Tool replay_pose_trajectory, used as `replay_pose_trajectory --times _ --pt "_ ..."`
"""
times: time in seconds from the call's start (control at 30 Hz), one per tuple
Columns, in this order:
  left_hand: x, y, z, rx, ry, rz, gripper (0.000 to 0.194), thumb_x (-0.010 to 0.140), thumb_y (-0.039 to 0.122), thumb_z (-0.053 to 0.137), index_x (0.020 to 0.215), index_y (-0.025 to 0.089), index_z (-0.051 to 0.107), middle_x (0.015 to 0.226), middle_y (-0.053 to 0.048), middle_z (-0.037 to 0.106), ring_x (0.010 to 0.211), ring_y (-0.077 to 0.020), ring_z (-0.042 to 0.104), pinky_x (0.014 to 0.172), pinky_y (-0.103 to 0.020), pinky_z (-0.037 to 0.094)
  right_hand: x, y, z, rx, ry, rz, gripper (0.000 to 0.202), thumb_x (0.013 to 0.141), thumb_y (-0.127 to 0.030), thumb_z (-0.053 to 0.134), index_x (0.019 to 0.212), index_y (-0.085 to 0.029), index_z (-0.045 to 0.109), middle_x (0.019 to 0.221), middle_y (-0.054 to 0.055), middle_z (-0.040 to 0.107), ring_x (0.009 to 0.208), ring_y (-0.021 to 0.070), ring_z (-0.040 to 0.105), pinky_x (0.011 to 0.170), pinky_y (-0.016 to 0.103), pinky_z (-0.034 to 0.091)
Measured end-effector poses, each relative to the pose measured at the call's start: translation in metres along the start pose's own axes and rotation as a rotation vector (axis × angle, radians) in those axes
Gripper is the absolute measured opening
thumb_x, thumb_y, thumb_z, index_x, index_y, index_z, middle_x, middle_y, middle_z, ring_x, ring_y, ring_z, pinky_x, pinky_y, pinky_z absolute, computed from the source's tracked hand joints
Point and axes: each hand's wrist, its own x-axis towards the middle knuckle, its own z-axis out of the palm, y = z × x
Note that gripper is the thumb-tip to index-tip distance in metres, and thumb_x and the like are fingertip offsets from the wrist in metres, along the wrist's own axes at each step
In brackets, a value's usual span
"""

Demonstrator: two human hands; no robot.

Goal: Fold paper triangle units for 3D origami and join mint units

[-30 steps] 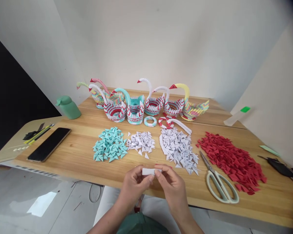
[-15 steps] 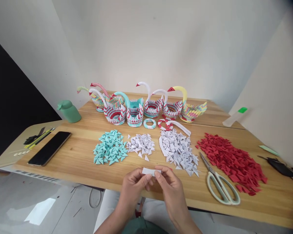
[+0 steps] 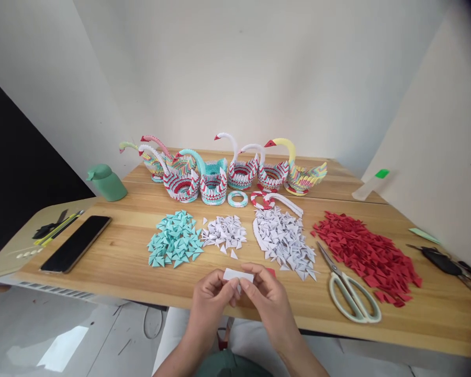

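Observation:
A small white paper strip [image 3: 238,274] is held between both hands above the table's front edge. My left hand [image 3: 215,296] pinches its left part, the thumb lying on the near face. On the other side, my right hand [image 3: 264,293] grips it with thumb and fingers, and the two thumbtips nearly meet at the middle. Just behind my right hand a bit of red paper [image 3: 271,272] shows. Beyond the hands lie piles of folded triangles: teal [image 3: 175,239], small white [image 3: 224,232], larger white [image 3: 286,242] and red [image 3: 367,254].
Several paper swans [image 3: 214,183] stand at the back, with a teal-white ring [image 3: 237,199] and a red-white ring [image 3: 262,199] before them. Scissors [image 3: 353,290] lie right, a phone [image 3: 77,244] and green thermos [image 3: 107,183] left. Black-handled tools [image 3: 441,260] are far right.
The thumbs have moved closer together at the middle of the white strip. The view has shifted slightly, and more of the red paper shows behind my right hand.

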Motion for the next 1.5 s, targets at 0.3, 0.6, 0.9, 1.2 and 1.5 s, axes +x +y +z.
replay_pose_trajectory --times 0.3,0.6,0.9,1.2,1.5 --pt "0.002 -0.002 -0.007 0.007 0.029 0.036 0.028 0.077 0.036 0.067 0.060 0.016 0.057 0.054 0.002 0.057 0.052 -0.0101 0.047 0.055 -0.021 0.039 -0.001 -0.009 0.004 -0.056 0.098 -0.034 0.030 0.072 -0.042 0.072 0.092 -0.020 0.069 0.067 -0.001 0.057 0.064 0.0162 0.056 0.060 0.025 0.047" --pt "0.002 -0.001 -0.010 -0.057 0.069 0.050 0.031 0.080 0.039 0.064 0.060 0.016 0.055 0.055 0.003 0.055 0.052 -0.0099 0.047 0.056 -0.021 0.039 0.000 -0.003 -0.002 -0.094 0.016 -0.017 0.036 0.075 -0.043 0.070 0.101 -0.019 0.069 0.069 -0.002 0.052 0.065 0.0144 0.053 0.061 0.024 0.046" --pt "0.002 -0.002 -0.012 -0.028 -0.026 -0.040 0.032 0.076 0.040 0.068 0.058 0.014 0.063 0.052 0.001 0.056 0.052 -0.0091 0.045 0.055 -0.021 0.036 -0.008 -0.003 -0.003 -0.191 0.021 -0.070 0.029 0.081 -0.040 0.065 0.102 -0.020 0.067 0.069 -0.002 0.056 0.066 0.0147 0.056 0.062 0.024 0.047" --pt "0.002 0.001 -0.028 -0.158 -0.288 -0.226 0.029 0.076 0.035 0.069 0.061 0.014 0.057 0.053 0.001 0.057 0.045 -0.0069 0.045 0.050 -0.020 0.035 0.004 -0.023 -0.031 -0.743 -0.224 -0.787 0.024 0.087 -0.014 0.056 0.104 -0.027 0.067 0.096 0.006 0.070 0.091 0.0223 0.063 0.080 0.038 0.050" --pt "-0.003 0.004 -0.027 0.376 -0.219 0.081 0.025 0.082 0.031 0.056 0.063 0.014 0.057 0.057 0.001 0.052 0.054 -0.0106 0.044 0.055 -0.022 0.032 0.007 -0.025 -0.029 -0.827 -0.340 -0.914 0.016 0.088 -0.014 0.056 0.086 -0.025 0.068 0.103 0.006 0.067 0.100 0.0231 0.058 0.084 0.040 0.049"
